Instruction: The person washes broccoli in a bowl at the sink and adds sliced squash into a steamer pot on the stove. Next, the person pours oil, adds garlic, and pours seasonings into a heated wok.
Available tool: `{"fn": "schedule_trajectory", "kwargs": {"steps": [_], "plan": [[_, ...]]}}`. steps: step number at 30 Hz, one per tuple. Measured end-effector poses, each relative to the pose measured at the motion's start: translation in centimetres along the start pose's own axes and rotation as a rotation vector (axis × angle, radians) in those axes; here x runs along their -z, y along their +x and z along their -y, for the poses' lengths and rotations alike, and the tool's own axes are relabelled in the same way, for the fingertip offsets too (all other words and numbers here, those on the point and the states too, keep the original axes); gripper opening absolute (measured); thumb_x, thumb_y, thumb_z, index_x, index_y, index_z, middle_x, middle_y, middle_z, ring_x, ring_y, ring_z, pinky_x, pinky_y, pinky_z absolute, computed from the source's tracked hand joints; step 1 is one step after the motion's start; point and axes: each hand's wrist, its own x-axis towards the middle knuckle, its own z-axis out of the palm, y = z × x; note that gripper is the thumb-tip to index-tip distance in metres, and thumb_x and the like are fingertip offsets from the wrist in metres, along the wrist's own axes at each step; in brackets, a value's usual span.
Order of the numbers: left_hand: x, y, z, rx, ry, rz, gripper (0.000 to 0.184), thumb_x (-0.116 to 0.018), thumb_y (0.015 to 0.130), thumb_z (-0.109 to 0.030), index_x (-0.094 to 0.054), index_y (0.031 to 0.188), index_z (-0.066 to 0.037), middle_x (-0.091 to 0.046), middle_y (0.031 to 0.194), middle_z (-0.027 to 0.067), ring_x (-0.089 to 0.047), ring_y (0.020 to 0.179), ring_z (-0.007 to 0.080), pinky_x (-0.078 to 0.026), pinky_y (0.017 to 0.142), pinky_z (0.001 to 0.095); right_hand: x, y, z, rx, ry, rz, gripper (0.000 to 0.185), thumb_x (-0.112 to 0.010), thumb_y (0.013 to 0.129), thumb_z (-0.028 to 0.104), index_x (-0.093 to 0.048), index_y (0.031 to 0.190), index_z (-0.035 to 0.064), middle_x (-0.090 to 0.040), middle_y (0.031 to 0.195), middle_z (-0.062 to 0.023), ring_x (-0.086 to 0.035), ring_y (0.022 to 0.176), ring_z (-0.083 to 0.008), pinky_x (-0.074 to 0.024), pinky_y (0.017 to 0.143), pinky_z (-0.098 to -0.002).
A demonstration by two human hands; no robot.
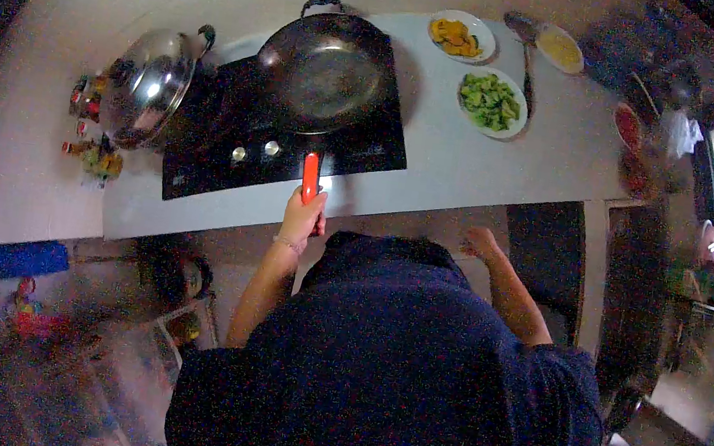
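Note:
My left hand (304,212) is wrapped round the red-orange handle (310,172) of a wok. The wok (331,78) sits on the black cooktop (216,114), and its dark inside shows no food. Two round silver knobs (272,149) are on the cooktop's front part, left of the handle. By my right side, in front of the counter's edge, hangs my right hand (482,244). Its fingers are loosely bent and a little apart, with nothing seen in them.
A shiny domed lid (151,89) leans left of the cooktop near several small bottles (89,102). On the counter (437,166) are a plate of green vegetable pieces (488,101), a plate of orange-yellow slices (456,38), a plate with pale yellow food (560,48) and a long utensil (527,65).

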Motion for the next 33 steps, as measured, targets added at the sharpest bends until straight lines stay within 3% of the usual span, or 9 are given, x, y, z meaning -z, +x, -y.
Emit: {"fn": "schedule_trajectory", "kwargs": {"steps": [5,8,12,15,17,20,24,31,33], "plan": [[-0.1,-0.2,-0.3,0.022,0.003,-0.004,0.026,-0.054,0.081,-0.015,-0.04,0.099,-0.003,-0.043,0.057,0.002,-0.042,0.037,0.0101,-0.036,0.031,0.0241,2.5,-1.9,6.8,-0.518,0.085,-0.306,0.013,-0.055,0.077,0.014,-0.06,0.072,0.0035,-0.057,0.063,-0.007,-0.051,0.043,-0.017,-0.0402,0.038,-0.0291],[-0.4,-0.2,-0.5,-0.023,-0.022,0.002,0.023,-0.054,0.082,-0.017,-0.041,0.097,-0.004,-0.044,0.057,0.0022,-0.042,0.036,0.0099,-0.035,0.03,0.0243,5.5,-2.0,6.5,-0.189,0.142,-0.723,0.013,-0.054,0.077,0.015,-0.06,0.077,0.0036,-0.059,0.066,-0.007,-0.053,0.044,-0.0166,-0.0417,0.04,-0.0293],[-0.4,-0.1,-1.1,-0.01,0.006,-0.011,0.022,-0.054,0.082,-0.02,-0.042,0.095,-0.006,-0.044,0.057,0.0017,-0.043,0.036,0.0103,-0.035,0.03,0.0243,11.4,1.2,2.9,-0.234,0.308,-0.874,0.016,-0.055,0.077,0.017,-0.06,0.078,0.002,-0.059,0.066,-0.0059,-0.054,0.051,-0.0145,-0.0422,0.045,-0.0294],[-1.0,0.0,-0.9,0.03,0.048,-0.064,0.022,-0.054,0.082,-0.021,-0.043,0.094,-0.006,-0.043,0.056,0.0016,-0.043,0.037,0.0107,-0.036,0.03,0.0248,16.1,5.2,-0.1,-0.1,0.512,-0.895,0.017,-0.055,0.076,0.018,-0.061,0.08,0.0018,-0.058,0.065,-0.0052,-0.054,0.056,-0.014,-0.0423,0.049,-0.0314],[-1.4,-0.1,-1.3,0.057,0.106,-0.114,0.021,-0.053,0.083,-0.022,-0.043,0.094,-0.007,-0.043,0.056,0.0016,-0.044,0.037,0.0111,-0.036,0.031,0.0254,20.2,6.5,6.1,-0.296,0.356,-0.88,0.02,-0.057,0.076,0.02,-0.061,0.082,0.0016,-0.057,0.065,-0.0053,-0.054,0.059,-0.0153,-0.0426,0.053,-0.0329],[-1.6,-0.3,-2.7,0.147,0.162,-0.147,0.023,-0.054,0.082,-0.023,-0.045,0.095,-0.007,-0.044,0.057,0.0014,-0.044,0.039,0.012,-0.037,0.033,0.0272,25.5,12.4,0.8,-0.154,-0.083,-1.001,0.022,-0.057,0.076,0.023,-0.061,0.084,0.0029,-0.057,0.064,-0.0058,-0.055,0.062,-0.0161,-0.0441,0.056,-0.0336],[-0.9,0.4,-3.4,0.195,0.278,-0.199,0.025,-0.056,0.081,-0.023,-0.047,0.098,-0.006,-0.045,0.058,0.0005,-0.045,0.043,0.0108,-0.038,0.037,0.0262,30.8,22.0,-3.4,-0.263,-0.119,-0.886,0.026,-0.059,0.075,0.028,-0.062,0.084,0.0041,-0.059,0.071,-0.0105,-0.057,0.07,-0.0214,-0.0447,0.067,-0.037],[-1.9,0.3,-3.4,0.178,0.347,-0.236,0.028,-0.057,0.081,-0.024,-0.05,0.102,-0.007,-0.047,0.058,-0.0001,-0.045,0.046,0.0096,-0.037,0.041,0.024,31.7,20.3,14.0,-0.504,-0.534,-0.588,0.038,-0.062,0.071,0.034,-0.059,0.094,0.005,-0.059,0.087,-0.0159,-0.055,0.084,-0.0305,-0.0408,0.078,-0.0443],[-2.1,-0.1,-3.7,0.193,0.353,-0.244,0.029,-0.057,0.081,-0.025,-0.05,0.102,-0.006,-0.047,0.058,-0.0001,-0.045,0.045,0.0099,-0.037,0.039,0.0246,31.5,22.0,10.1,-0.388,-0.406,-0.64,0.039,-0.062,0.07,0.034,-0.058,0.095,0.0047,-0.058,0.088,-0.016,-0.055,0.086,-0.0306,-0.0404,0.078,-0.0453]]}}
